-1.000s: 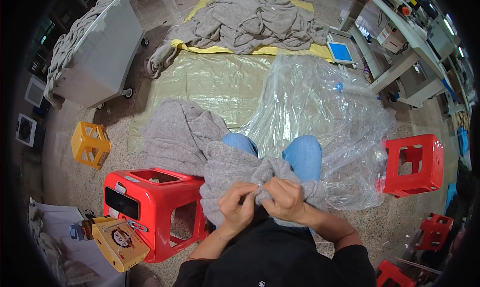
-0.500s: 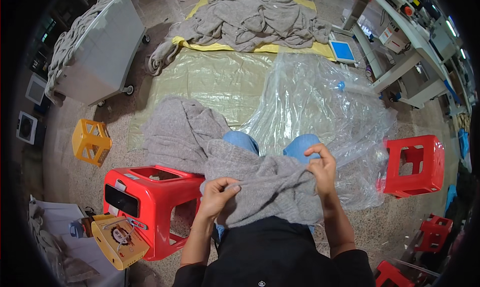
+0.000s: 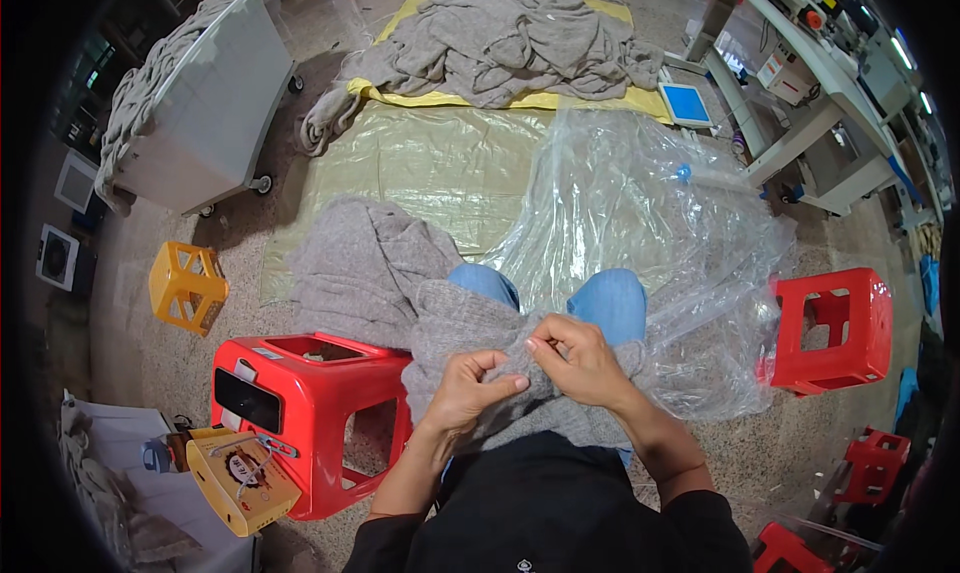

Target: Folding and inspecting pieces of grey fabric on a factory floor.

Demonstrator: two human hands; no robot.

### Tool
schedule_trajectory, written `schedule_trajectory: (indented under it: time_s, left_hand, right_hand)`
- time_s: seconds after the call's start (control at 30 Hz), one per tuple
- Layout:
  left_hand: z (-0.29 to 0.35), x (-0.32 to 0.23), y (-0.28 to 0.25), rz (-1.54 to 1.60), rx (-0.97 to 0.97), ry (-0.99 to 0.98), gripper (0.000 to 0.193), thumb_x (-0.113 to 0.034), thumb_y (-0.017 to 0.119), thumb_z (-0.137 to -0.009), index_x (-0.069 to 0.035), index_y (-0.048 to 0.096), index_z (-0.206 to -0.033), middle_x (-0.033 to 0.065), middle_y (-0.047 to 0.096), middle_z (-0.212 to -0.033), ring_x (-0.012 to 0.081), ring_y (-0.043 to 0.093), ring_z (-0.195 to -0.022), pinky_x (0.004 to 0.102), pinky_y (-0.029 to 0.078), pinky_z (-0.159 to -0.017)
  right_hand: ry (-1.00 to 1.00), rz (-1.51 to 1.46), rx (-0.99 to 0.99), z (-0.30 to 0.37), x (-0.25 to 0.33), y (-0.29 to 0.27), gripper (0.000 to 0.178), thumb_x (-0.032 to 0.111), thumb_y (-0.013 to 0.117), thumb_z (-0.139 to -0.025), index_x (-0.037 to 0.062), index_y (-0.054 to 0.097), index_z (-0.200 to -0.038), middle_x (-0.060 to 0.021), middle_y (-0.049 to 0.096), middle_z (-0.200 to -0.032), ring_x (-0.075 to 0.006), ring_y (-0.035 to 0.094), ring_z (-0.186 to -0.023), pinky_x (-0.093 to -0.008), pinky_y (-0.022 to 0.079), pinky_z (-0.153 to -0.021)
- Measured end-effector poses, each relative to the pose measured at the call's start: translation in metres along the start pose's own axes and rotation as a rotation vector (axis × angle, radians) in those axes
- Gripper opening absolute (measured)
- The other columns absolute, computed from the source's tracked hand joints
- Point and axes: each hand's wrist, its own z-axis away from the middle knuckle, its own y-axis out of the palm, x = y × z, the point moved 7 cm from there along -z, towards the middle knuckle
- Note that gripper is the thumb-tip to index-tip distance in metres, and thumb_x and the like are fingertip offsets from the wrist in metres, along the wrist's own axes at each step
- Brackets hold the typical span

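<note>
Grey knit [image 3: 540, 415] lies in fuzzy, rumpled folds.

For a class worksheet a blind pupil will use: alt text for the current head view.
A person's left hand and right hand are close together over grey fabric across denim-clad legs. A red stool at left holds a phone; beyond, a fabric heap lies on yellow sheeting.
</note>
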Motion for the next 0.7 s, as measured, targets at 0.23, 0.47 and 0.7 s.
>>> schedule_trajectory:
  time_s: [0.23, 0.47, 0.7]
  left_hand:
    - [-0.010, 0.007, -0.007, 0.140, -0.098, 0.086, 0.015, 0.003, 0.069, -0.076, -0.001, 0.065, -0.090, 0.0020, 0.064, -0.085, 0.0058, 0.058, -0.076, 0.0192, 0.047, -0.068]
    - [-0.007, 0.005, -0.012, 0.071, -0.169, 0.158, 0.016, 0.008, 0.066, -0.074, 0.000, 0.063, -0.087, 0.0037, 0.064, -0.084, 0.0074, 0.058, -0.075, 0.0193, 0.047, -0.068]
    - [-0.003, 0.007, -0.022, 0.072, -0.383, 0.345, 0.015, 0.008, 0.063, -0.073, 0.000, 0.063, -0.086, 0.0022, 0.063, -0.080, 0.0055, 0.054, -0.069, 0.0182, 0.044, -0.064]
  right_hand:
    - [0.150, -0.073, -0.035, 0.003, -0.018, 0.004, 0.013, 0.011, 0.060, -0.087, -0.0006, 0.055, -0.081, -0.0022, 0.051, -0.066, -0.0066, 0.043, -0.060, -0.0246, 0.036, -0.052]
    - [0.044, -0.060, 0.036, 0.002, -0.003, 0.003, 0.014, 0.013, 0.062, -0.086, 0.0010, 0.057, -0.083, -0.0033, 0.052, -0.068, -0.0088, 0.046, -0.060, -0.0263, 0.037, -0.052]
    - [-0.332, 0.306, 0.194, 0.012, 0.017, 0.029, 0.011, 0.010, 0.059, -0.082, 0.0039, 0.051, -0.086, -0.0120, 0.055, -0.074, -0.0311, 0.057, -0.064, -0.0396, 0.043, -0.053]
